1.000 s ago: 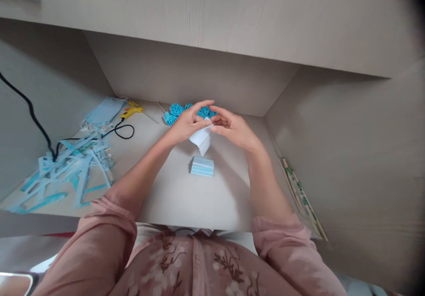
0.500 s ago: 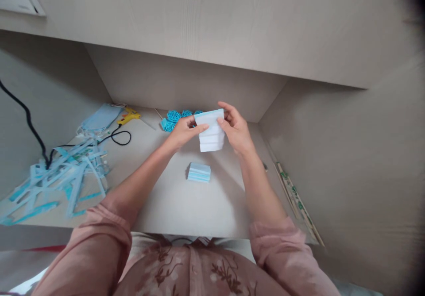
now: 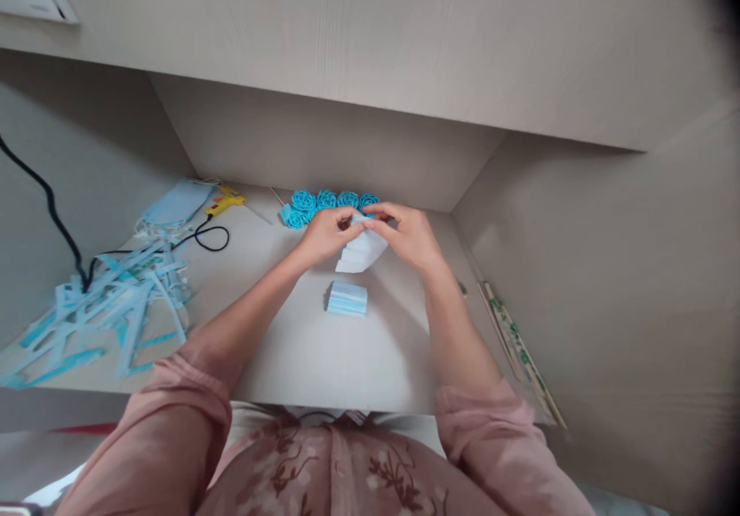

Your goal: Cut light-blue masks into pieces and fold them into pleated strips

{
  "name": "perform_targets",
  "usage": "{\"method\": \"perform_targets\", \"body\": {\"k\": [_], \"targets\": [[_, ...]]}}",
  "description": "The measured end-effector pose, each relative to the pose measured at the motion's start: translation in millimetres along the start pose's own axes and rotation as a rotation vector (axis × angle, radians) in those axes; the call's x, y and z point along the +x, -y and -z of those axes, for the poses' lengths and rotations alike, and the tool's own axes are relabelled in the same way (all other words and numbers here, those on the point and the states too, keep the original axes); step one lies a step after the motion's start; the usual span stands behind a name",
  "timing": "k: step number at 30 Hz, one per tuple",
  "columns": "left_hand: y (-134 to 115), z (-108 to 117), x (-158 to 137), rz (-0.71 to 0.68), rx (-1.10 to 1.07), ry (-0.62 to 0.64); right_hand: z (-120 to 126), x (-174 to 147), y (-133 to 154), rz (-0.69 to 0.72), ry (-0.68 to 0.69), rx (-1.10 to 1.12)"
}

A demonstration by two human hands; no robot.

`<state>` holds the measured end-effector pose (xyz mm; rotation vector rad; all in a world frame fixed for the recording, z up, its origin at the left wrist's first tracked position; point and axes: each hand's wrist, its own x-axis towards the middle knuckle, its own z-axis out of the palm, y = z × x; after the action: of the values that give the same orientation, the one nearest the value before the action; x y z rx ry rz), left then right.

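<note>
Between my fingertips is a pleated piece of face mask fabric [image 3: 361,254], its white side towards me. My left hand [image 3: 324,234] pinches its top edge, thumb and fingers together. My right hand [image 3: 409,237] pinches the same edge, the two thumbs almost meeting. Below the pinch the fabric hangs down at a slant, and part of its top is hidden by my fingers. A small stack of light blue mask pieces [image 3: 348,298] lies on the table just below my hands. Behind them stand several blue rolled flowers [image 3: 326,199], partly covered by my fingers.
On the left lies a tangled heap of blue and white strips [image 3: 136,300]. Behind it are whole face masks [image 3: 176,204] and a yellow glue gun [image 3: 227,201] with a black cord [image 3: 46,192]. Thin sticks with green wrapping [image 3: 514,338] lie along the right wall [image 3: 583,269].
My hands have come together at the top edge of the mask fabric, which was spread flat before and is now gathered and tilted. More of the blue flowers show behind.
</note>
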<state>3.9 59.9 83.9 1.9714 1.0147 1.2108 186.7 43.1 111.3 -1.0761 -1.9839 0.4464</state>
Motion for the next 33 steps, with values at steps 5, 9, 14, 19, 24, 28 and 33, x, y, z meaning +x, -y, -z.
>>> {"method": "perform_targets", "body": {"k": [5,9,14,19,24,28,33], "targets": [[-3.8,-0.2,-0.7,0.030,-0.070,0.002,-0.3,1.0,-0.8,-0.003,-0.093,0.047],[-6.7,0.6,-1.0,0.053,-0.113,-0.009,0.9,0.9,-1.7,-0.048,-0.068,0.099],[-6.1,-0.2,-1.4,0.040,-0.077,0.028,-1.5,1.0,-1.3,-0.040,-0.031,0.095],[1.4,-0.5,0.0,0.038,-0.085,0.068,2.0,1.2,-0.2,-0.036,-0.178,0.081],[13.0,1.4,4.9,0.067,-0.122,-0.002,14.9,0.9,-4.1,-0.065,-0.315,0.062],[17.9,1.6,8.0,0.092,-0.260,-0.110,19.4,1.3,-6.2,-0.057,-0.390,0.042],[16.3,0.5,8.5,0.181,-0.483,-0.199,16.5,2.1,-5.5,-0.059,-0.435,0.073]]}}
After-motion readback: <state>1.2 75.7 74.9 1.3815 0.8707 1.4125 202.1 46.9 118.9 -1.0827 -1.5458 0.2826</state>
